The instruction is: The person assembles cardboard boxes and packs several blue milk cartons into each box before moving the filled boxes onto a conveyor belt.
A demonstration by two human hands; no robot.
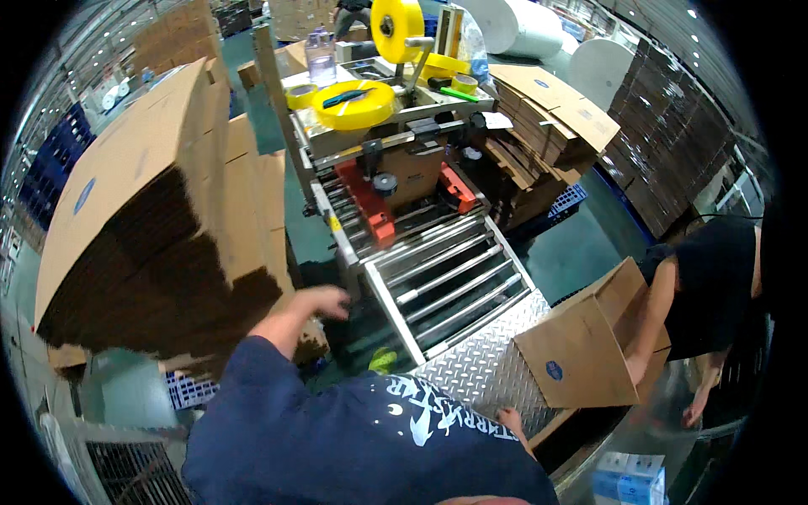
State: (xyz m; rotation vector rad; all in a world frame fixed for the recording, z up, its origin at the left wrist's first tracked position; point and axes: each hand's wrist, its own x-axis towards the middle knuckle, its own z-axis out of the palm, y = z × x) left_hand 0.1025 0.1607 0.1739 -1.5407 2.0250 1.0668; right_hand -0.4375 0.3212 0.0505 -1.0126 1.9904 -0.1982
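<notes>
My left hand (322, 302) hangs in the air between a tall stack of flattened cardboard boxes (126, 202) and the roller conveyor (450, 282). Its fingers are loosely bent, apart, slightly blurred, and hold nothing. Close to my body, my right hand (512, 419) is at the near edge of the diamond-pattern metal plate (471, 370); its fingers are mostly hidden. Right of that hand, an open cardboard box (564, 353) stands tilted on the plate. A co-worker's arm (652, 324) reaches into this box.
Up the conveyor, a carton (412, 175) sits between the red side guides (366, 202) of a taping machine. Yellow tape rolls (353, 105) lie on top. Flattened boxes (555, 101) are stacked at its right. A blue-and-white package (629, 478) is at the lower right.
</notes>
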